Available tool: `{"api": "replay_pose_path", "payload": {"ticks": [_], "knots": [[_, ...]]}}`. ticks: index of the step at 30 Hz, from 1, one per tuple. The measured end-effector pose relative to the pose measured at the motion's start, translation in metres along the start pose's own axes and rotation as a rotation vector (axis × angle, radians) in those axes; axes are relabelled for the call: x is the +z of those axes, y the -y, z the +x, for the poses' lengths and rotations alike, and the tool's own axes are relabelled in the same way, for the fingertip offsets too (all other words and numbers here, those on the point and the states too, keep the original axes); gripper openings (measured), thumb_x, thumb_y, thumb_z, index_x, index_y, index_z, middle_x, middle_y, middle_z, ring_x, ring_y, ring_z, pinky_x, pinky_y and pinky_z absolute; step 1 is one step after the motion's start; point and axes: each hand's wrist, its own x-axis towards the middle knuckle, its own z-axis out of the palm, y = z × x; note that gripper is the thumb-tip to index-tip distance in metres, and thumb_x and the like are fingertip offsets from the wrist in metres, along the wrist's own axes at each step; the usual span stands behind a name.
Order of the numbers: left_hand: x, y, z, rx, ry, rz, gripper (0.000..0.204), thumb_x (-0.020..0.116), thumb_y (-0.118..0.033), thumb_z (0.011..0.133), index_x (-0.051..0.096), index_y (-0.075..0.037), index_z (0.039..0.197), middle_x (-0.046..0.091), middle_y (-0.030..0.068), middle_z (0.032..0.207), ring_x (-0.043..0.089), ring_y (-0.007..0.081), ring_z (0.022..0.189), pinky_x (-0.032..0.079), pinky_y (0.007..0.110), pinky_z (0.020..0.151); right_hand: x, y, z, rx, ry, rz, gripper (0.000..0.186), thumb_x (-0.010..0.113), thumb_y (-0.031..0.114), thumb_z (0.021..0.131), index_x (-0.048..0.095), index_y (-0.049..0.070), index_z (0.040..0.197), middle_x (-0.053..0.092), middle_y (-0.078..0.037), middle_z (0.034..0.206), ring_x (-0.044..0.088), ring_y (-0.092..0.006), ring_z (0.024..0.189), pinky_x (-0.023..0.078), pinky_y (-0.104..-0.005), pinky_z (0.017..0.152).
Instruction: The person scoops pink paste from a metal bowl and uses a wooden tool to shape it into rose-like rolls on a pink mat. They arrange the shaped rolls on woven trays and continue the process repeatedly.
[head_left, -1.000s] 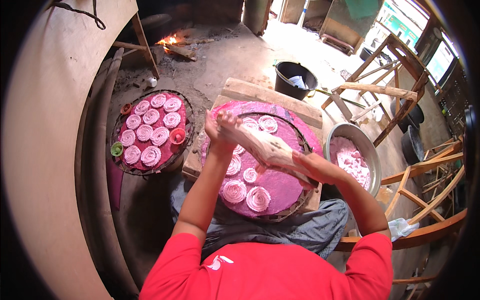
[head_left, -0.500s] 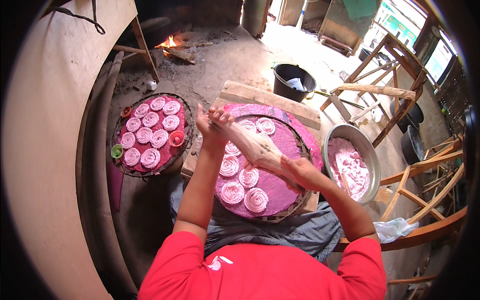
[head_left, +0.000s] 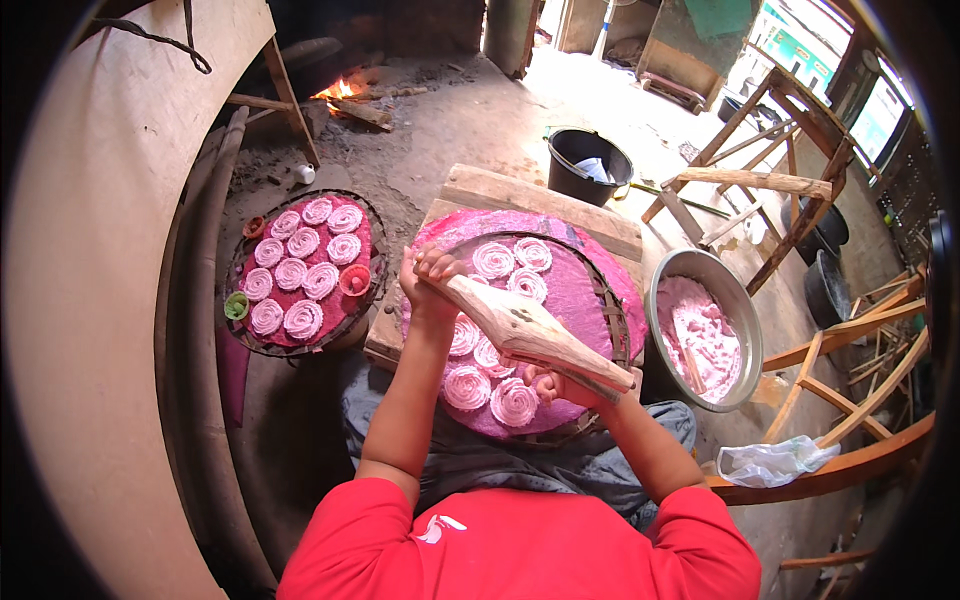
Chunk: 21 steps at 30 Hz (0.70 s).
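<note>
A pale, two-layered wooden press (head_left: pixel 515 320) slants across in front of me, narrow at the upper left and thick at the lower right. My left hand (head_left: pixel 430 272) is closed round its narrow end. Under the thick end, my right hand (head_left: pixel 552 384) has curled fingers against the press, which partly hides it. Below both hands lies a round tray (head_left: pixel 617 325) covered in pink cloth (head_left: pixel 565 350). Pink dough rosettes (head_left: pixel 513 401) sit on its left and far parts, some hidden by the press and my left arm.
At left, a second round tray (head_left: pixel 377 235) holds more rosettes and small red and green cups. A metal basin (head_left: pixel 752 350) of pink dough stands at right. Beyond are a black bucket (head_left: pixel 575 185), wooden frames (head_left: pixel 800 190) and a fire (head_left: pixel 342 90). A plastic bag (head_left: pixel 775 462) lies at lower right.
My right hand has gone from the press's upper side to beneath its thick end, lower and to the left. The press's thick end has swung down and right; my left hand still grips the narrow end.
</note>
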Motion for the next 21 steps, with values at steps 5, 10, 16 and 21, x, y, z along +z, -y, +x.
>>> {"api": "replay_pose_path", "payload": {"ticks": [5,10,16,21], "knots": [[0.014,0.001,-0.001,0.053,0.009,-0.006,0.048,0.03,-0.048,0.101,0.047,-0.015,0.07,0.044,-0.0055,0.053,0.044,0.0101,0.047,0.04,0.027,0.053,-0.029,-0.016,-0.002,-0.083,0.021,-0.122,0.062,0.052,0.041,0.095,0.038,0.001,0.14,0.061,-0.019,0.099,0.061,-0.018,0.067,0.052,-0.0287,0.059],[0.037,0.001,0.002,0.049,0.082,0.056,0.047,0.033,-0.048,0.101,0.047,-0.015,0.071,0.045,-0.006,0.052,0.044,0.0098,0.046,0.041,0.028,0.052,-0.044,-0.02,-0.008,-0.213,-0.174,-0.839,0.052,0.042,0.04,0.1,0.044,0.0,0.135,0.062,-0.019,0.106,0.065,-0.0198,0.073,0.053,-0.0289,0.062],[0.104,0.008,0.009,0.052,0.233,0.486,0.044,0.037,-0.042,0.101,0.045,-0.014,0.068,0.042,-0.0049,0.048,0.044,0.0123,0.043,0.042,0.031,0.051,-0.007,0.03,-0.019,0.022,-0.186,-0.591,0.065,0.038,0.055,0.098,0.05,-0.001,0.127,0.064,-0.012,0.101,0.063,-0.014,0.074,0.049,-0.0271,0.062],[0.147,0.068,-0.024,0.699,0.089,1.359,0.046,0.046,-0.047,0.098,0.054,-0.004,0.11,0.057,0.0122,0.106,0.054,0.025,0.102,0.042,0.041,0.094,0.028,0.044,-0.063,-0.105,-0.177,-0.734,0.062,0.058,0.059,0.088,0.065,-0.002,0.092,0.061,-0.004,0.074,0.053,-0.01,0.058,0.041,-0.0236,0.053]]}}
